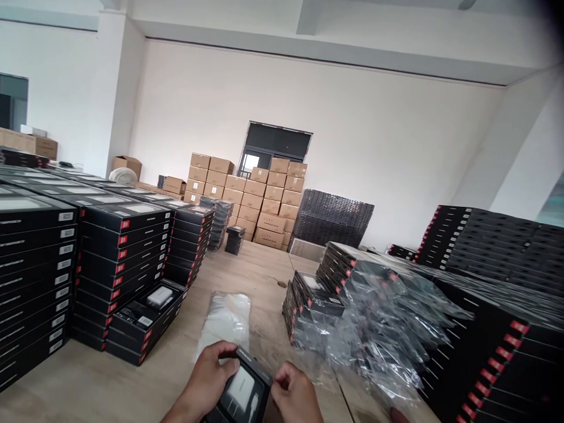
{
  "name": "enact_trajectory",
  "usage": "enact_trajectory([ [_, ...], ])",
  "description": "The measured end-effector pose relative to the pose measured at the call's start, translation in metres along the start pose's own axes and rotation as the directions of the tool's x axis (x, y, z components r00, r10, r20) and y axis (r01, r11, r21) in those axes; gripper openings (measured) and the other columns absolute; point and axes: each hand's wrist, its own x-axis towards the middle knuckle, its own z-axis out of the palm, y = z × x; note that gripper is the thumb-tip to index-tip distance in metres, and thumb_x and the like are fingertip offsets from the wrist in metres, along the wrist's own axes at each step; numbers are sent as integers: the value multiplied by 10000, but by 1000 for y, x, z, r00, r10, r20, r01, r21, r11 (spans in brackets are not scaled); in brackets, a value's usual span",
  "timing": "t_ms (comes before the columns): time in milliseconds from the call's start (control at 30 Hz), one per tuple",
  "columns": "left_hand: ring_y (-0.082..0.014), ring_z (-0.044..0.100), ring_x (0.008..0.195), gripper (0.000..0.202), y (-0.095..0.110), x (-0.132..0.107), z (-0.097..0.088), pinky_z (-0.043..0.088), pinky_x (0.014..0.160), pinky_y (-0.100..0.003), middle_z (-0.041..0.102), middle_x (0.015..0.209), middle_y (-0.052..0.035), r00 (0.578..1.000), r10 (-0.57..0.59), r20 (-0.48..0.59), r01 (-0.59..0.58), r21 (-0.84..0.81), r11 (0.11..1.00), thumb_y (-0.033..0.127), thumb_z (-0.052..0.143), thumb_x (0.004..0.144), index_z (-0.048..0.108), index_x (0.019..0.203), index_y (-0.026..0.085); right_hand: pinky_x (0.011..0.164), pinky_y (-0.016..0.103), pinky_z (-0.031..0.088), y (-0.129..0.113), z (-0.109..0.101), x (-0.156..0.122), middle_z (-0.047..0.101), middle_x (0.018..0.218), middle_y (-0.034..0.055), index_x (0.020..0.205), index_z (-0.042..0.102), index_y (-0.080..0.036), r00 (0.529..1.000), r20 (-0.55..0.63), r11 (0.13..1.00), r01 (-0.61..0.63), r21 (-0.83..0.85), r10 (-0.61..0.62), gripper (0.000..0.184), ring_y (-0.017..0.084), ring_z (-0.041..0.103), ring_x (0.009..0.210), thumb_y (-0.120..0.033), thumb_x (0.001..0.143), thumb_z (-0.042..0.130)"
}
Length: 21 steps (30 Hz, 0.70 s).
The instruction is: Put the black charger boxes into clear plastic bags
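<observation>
My left hand (211,376) grips a black retail box (244,388) along its left side, thumb on top. The box is tilted, and a white device with a cable is pictured or shows on its face; its lower end is cut off by the frame. My right hand (296,392) is closed in a pinch at the box's right edge; whether film is also between its fingertips I cannot tell. Just beyond the box, a stack of clear plastic bags (227,320) lies flat on the wooden table (259,276).
Tall stacks of black boxes (123,252) stand at left, with more black boxes (497,341) at right. Bagged boxes (374,323) in crinkled clear film lie right of my hands. Cartons (247,194) and black trays (332,217) are piled behind. A skin-toned shape (399,415) shows at the bottom edge.
</observation>
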Motion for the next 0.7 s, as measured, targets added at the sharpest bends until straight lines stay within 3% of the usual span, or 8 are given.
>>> enact_trajectory([
  [400,-263,652,919,354,6,-3,0,460,854,-344,750,926,-79,999,1,34,-1,1,1000,333,630,635,722,909,129,501,227,332,0,1,-2,527,458,-57,473,458,-230,999,47,999,-18,50,16,114,140,516,494,-127,519,469],
  [567,-257,642,920,294,3,-1,-2,446,845,-330,740,918,-72,1000,10,6,-10,52,999,316,606,662,703,873,135,456,221,328,-2,-2,0,484,434,-69,551,474,-236,995,96,992,-31,124,20,108,125,468,432,-202,648,441],
  [700,-247,636,879,243,4,0,-4,440,797,-310,733,863,-58,999,13,30,-15,58,998,332,598,676,693,802,148,531,229,363,-15,-9,-2,508,527,-50,563,505,-218,998,30,989,53,141,-58,118,134,492,538,-225,678,480],
])
